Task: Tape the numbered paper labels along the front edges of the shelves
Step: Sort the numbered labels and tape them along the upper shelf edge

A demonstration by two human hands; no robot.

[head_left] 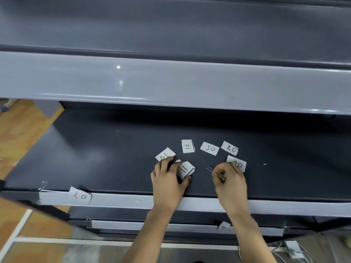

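Several small white paper labels with handwritten numbers lie on the dark shelf (95, 149). My left hand (168, 179) holds the label marked 11 (185, 169) between thumb and fingers, its fingertips resting on another label (164, 154). My right hand (228, 179) pinches a thin strip of clear tape (213, 171) and partly covers the label marked 06 (238, 164). Three more labels (188, 146), (209, 148), (229, 148) lie behind the hands. A label marked 07 (80, 195) is stuck on the shelf's grey front edge (123, 201).
A grey upper shelf (171, 82) overhangs the work area. Below, a lower shelf edge (152, 225) carries another label (223, 226). Wooden floor (20, 126) shows at the left, and white cables (292, 249) lie at the bottom right.
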